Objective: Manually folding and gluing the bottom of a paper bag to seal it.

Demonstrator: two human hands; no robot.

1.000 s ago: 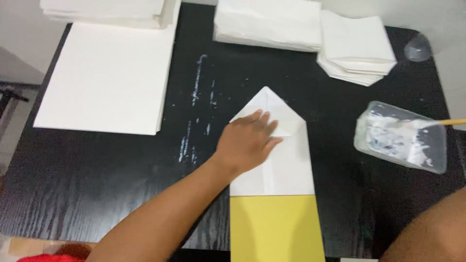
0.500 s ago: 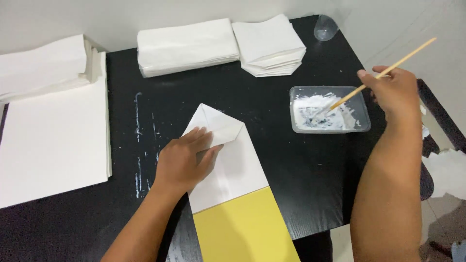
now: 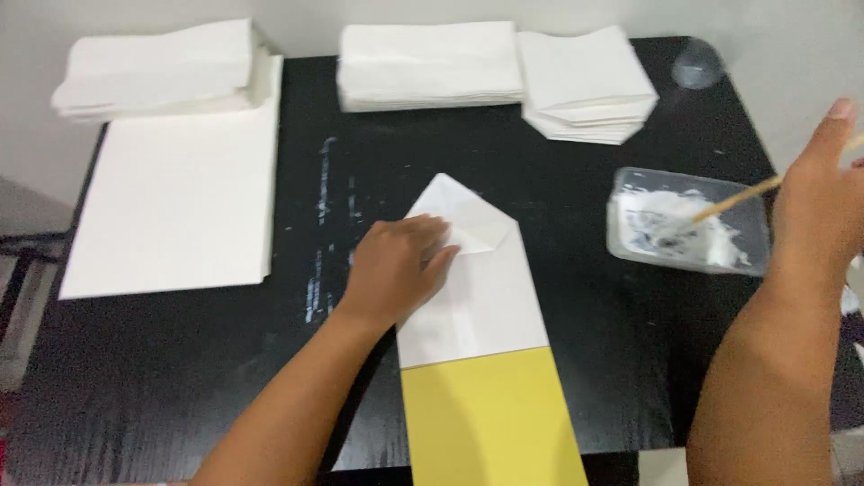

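Note:
My left hand (image 3: 396,268) lies flat on a long folded paper piece (image 3: 481,306), white above and yellow below, with its top folded to a point. My right hand (image 3: 823,202) at the right edge grips a thin wooden stick (image 3: 733,200). The stick's tip dips into white paste in a clear plastic tray (image 3: 688,220) to the right of the paper.
On the black table (image 3: 585,171) a large white sheet stack (image 3: 175,202) lies at left. Stacks of folded white paper (image 3: 427,63) sit along the back, a small clear cup (image 3: 697,65) at the back right. Streaks of dried paste (image 3: 324,229) mark the table.
My right hand with the stick came into view and moved to the tray. My left hand stays pressed on the paper.

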